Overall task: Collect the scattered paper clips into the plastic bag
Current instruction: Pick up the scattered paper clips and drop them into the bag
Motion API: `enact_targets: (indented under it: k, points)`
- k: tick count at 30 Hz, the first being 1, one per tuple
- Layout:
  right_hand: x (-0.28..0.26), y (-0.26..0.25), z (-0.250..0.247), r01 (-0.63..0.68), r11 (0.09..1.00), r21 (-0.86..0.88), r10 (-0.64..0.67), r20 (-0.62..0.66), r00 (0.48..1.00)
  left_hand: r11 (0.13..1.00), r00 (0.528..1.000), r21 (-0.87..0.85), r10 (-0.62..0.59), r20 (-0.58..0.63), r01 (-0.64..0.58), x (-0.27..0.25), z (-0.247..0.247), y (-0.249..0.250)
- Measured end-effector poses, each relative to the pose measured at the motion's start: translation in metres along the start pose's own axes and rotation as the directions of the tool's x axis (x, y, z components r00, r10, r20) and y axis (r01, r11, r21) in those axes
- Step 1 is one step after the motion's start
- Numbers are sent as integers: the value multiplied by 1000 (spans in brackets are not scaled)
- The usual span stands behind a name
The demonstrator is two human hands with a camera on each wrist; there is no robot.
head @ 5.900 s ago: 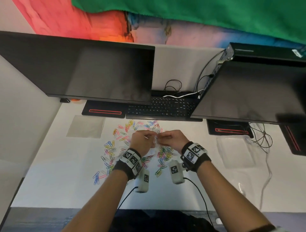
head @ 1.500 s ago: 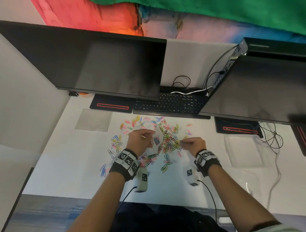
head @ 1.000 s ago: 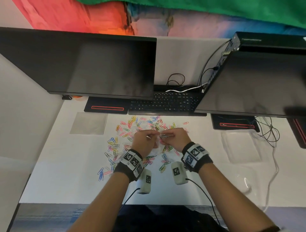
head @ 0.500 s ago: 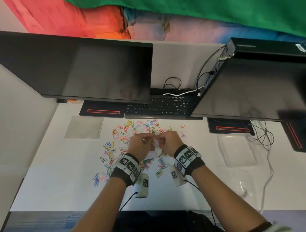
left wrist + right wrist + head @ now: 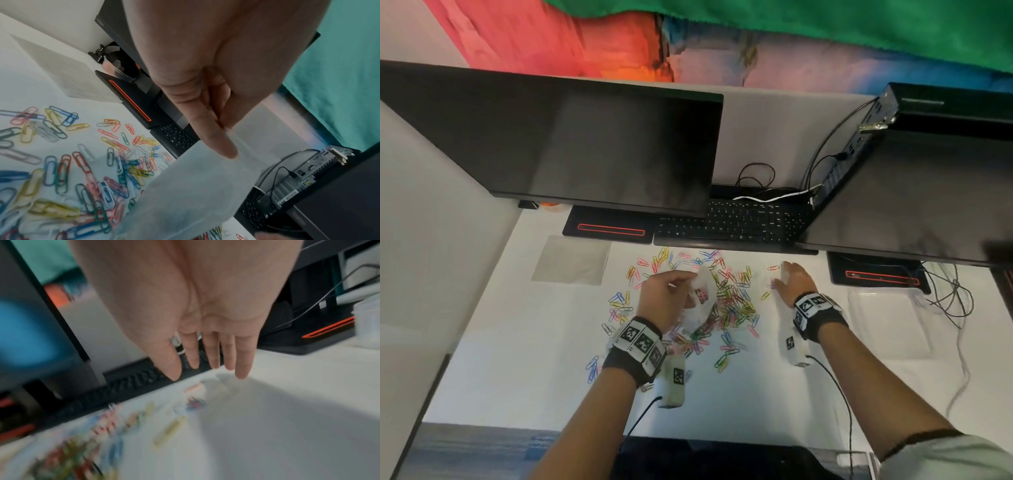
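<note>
- A white table (image 5: 524,370) sits under two dark monitors (image 5: 571,144), with a black keyboard (image 5: 732,224) at the back and a green cloth (image 5: 859,24) hung above.
- Coloured clips (image 5: 732,298) lie scattered across the middle of the table, thickest between the two hands; a few strays lie near the table's front left.
- The left hand (image 5: 664,298) is raised over the clips, thumb and fingers pinching the top edge of a clear bag (image 5: 700,301). In the left wrist view the bag (image 5: 195,186) hangs down from the thumb (image 5: 213,136), above the clips (image 5: 86,175).
- A few clips show inside the bag.
- The right hand (image 5: 792,282) is off to the right of the pile, well apart from the bag, fingers (image 5: 242,356) straight and spread slightly, holding nothing, its tips just above or touching the table near a few outlying clips; the blur hides which.
- Another clear bag (image 5: 571,260) lies flat at the left.
</note>
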State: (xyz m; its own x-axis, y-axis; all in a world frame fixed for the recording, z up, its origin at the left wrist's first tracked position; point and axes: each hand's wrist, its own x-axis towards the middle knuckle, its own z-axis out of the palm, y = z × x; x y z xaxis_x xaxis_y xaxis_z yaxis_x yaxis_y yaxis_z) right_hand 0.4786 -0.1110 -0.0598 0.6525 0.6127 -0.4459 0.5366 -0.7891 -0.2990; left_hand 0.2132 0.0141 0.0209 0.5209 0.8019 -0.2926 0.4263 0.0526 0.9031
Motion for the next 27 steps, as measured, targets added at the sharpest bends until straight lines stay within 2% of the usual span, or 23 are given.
enact_targets:
  k: [2, 4, 7, 11, 14, 18, 21, 23, 25, 26, 27]
  points:
    - [6, -6, 16, 60, 998, -10, -60, 26, 998, 1000, 1000, -5, -8, -16, 8, 2, -6, 0]
    - [4, -21, 26, 176, 984, -16, -175, 46, 983, 1000, 1000, -8, -13, -22, 13, 4, -9, -1]
    - [-2, -41, 31, 333, 942, -51, -325, 127, 937, 1000, 1000, -12, -22, -22, 22, 6, -12, -3]
    - [-13, -38, 39, 473, 869, -143, -435, 236, 869, 1000, 999, -17, -22, -26, 22, 9, -12, -7]
    - [-23, -27, 49, 557, 801, -220, -519, 207, 829, 999, 999, -31, -32, -22, 31, 9, -9, -8]
    - [-27, -25, 59, 586, 764, -271, -586, 89, 805, 1000, 1000, -18, -20, -1, 20, 6, 0, -7]
    - [-30, -31, 58, 562, 786, -257, -570, 51, 820, 999, 1000, -22, -25, 4, 26, 5, 2, -6]
    - [-31, -32, 52, 484, 855, -187, -492, 4, 870, 1000, 1000, -12, -20, 6, 20, 5, 3, -5]
    - [-31, -30, 42, 348, 937, 15, -345, -96, 934, 1000, 1000, -1, -15, 13, 15, 4, 3, -5]
    - [-32, -28, 36, 252, 952, 175, -231, -134, 964, 1000, 1000, -1, -17, 18, 17, 4, 3, -4]
    - [-33, -24, 31, 148, 925, 351, -109, -130, 985, 1000, 1000, -2, -17, 24, 17, 3, 4, -4]
